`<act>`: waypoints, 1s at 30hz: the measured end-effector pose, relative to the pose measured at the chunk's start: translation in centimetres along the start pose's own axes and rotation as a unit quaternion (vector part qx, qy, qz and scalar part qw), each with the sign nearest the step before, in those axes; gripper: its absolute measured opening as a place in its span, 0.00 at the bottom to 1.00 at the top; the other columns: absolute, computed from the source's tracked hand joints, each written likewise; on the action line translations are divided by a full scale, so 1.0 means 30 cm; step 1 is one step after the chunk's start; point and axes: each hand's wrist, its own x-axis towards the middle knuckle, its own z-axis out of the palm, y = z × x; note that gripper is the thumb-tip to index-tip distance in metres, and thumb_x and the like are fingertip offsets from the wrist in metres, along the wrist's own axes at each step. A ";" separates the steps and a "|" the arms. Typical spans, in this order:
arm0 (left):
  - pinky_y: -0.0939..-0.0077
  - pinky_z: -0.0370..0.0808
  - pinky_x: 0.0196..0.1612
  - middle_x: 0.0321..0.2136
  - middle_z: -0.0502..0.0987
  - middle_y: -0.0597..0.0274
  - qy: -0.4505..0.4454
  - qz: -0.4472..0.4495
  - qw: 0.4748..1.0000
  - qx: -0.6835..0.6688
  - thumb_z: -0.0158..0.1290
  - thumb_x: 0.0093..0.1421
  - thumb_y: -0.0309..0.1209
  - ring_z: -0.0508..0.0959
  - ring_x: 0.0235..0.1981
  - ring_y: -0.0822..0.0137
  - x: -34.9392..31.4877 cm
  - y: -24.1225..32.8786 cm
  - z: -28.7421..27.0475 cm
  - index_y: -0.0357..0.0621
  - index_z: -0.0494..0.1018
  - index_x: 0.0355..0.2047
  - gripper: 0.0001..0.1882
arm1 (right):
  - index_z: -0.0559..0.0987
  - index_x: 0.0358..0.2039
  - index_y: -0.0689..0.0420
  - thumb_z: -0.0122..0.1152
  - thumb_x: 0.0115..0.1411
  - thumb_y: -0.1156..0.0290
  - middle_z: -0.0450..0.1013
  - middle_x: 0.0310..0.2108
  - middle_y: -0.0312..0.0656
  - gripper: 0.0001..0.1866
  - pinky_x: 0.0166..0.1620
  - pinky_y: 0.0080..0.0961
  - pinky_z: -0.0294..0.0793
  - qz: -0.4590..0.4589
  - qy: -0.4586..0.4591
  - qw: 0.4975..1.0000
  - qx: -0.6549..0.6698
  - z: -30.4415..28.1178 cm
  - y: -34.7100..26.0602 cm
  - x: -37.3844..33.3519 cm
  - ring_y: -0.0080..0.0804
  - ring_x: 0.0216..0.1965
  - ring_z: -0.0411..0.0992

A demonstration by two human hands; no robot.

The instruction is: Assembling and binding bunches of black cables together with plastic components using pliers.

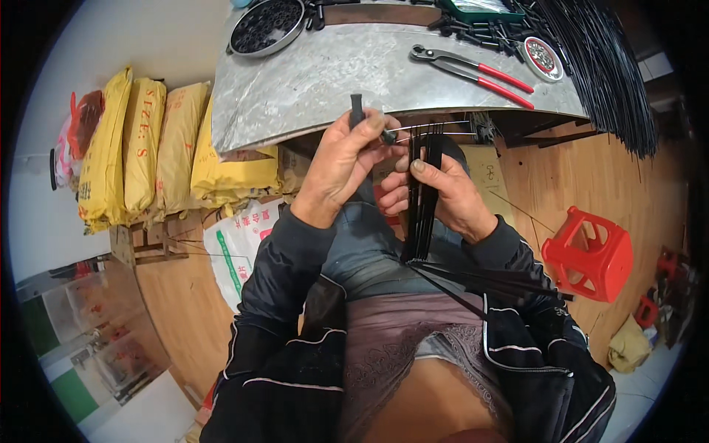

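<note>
My left hand [336, 159] is raised at the table's near edge, its fingers closed round a flat black piece [357, 108] that sticks up between thumb and fingers. A small dark knob-like part [389, 136] shows by its fingertips, with two thin metal rods [450, 125] to its right. My right hand [450, 188] grips a bundle of thin black strips [422, 214] standing nearly upright over my lap, thumb across the front. The bundle's upper ends meet the rods; whether they are threaded on them I cannot tell. More black strips trail from its lower end to the right.
On the grey table [325, 81] lie red-handled pliers [480, 74], a round pan of black parts [267, 28], a small dish of metal bits [543, 59] and a sheaf of long black strips [602, 66]. Yellow sacks [144, 148] stand left; a red stool [591, 255] stands right.
</note>
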 end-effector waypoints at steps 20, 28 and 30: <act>0.73 0.76 0.40 0.32 0.75 0.64 0.032 0.008 0.999 0.028 0.57 0.60 0.33 0.77 0.36 0.70 0.005 -0.028 0.077 0.38 0.71 0.44 0.15 | 0.60 0.55 0.62 0.46 0.68 0.63 0.73 0.38 0.58 0.21 0.39 0.38 0.81 -0.031 -0.020 0.999 -0.020 0.024 0.004 -0.049 0.47 0.35 0.78; 0.71 0.76 0.40 0.33 0.75 0.64 0.034 0.019 0.999 -0.004 0.56 0.60 0.32 0.77 0.36 0.69 0.012 -0.039 0.083 0.39 0.72 0.43 0.13 | 0.60 0.54 0.58 0.49 0.67 0.62 0.74 0.38 0.55 0.20 0.38 0.34 0.80 -0.042 -0.005 0.999 -0.019 0.018 0.015 -0.049 0.43 0.36 0.78; 0.71 0.77 0.39 0.32 0.75 0.64 0.048 0.021 0.999 0.007 0.56 0.60 0.32 0.77 0.36 0.69 0.013 -0.040 0.088 0.39 0.72 0.43 0.13 | 0.61 0.54 0.58 0.48 0.68 0.62 0.74 0.38 0.55 0.20 0.38 0.33 0.80 -0.040 -0.006 0.999 -0.021 0.016 0.016 -0.048 0.42 0.36 0.78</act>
